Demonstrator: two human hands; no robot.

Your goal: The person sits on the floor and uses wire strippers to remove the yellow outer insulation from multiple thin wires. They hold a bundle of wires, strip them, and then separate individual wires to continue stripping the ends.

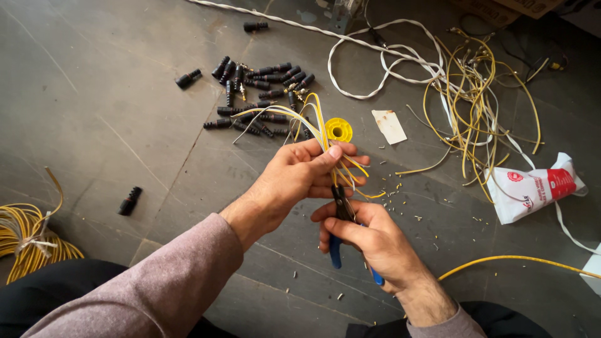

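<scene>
Left hand: your left hand (294,178) is clenched on a bundle of yellow and white wires (313,122); thumb presses the bundle against the fingers (350,161). Wire ends fan up and left above the fist, short ends stick out below it.
Right hand: your right hand (369,241) is wrapped round blue-handled pliers (341,216), fingers closed on the handles. The pliers' dark tip points up, touching the short wire ends just under the left hand.
Wires location: held mid-frame, above the grey floor (94,125), between the two hands.
Connectors: pile of black plug connectors (260,94) on the floor beyond the hands; a few strays lie apart to the left.
Yellow spool: small yellow reel (339,129) on the floor just behind the left hand.
Other wire: tangle of yellow and white cable (469,87) upper right; coil of yellow wire (28,241) at the left edge.
Bag: white and red plastic packet (532,188) at right.
Scraps: tiny wire offcuts (400,200) scattered near the hands; a white paper piece (389,126) beside the reel.
</scene>
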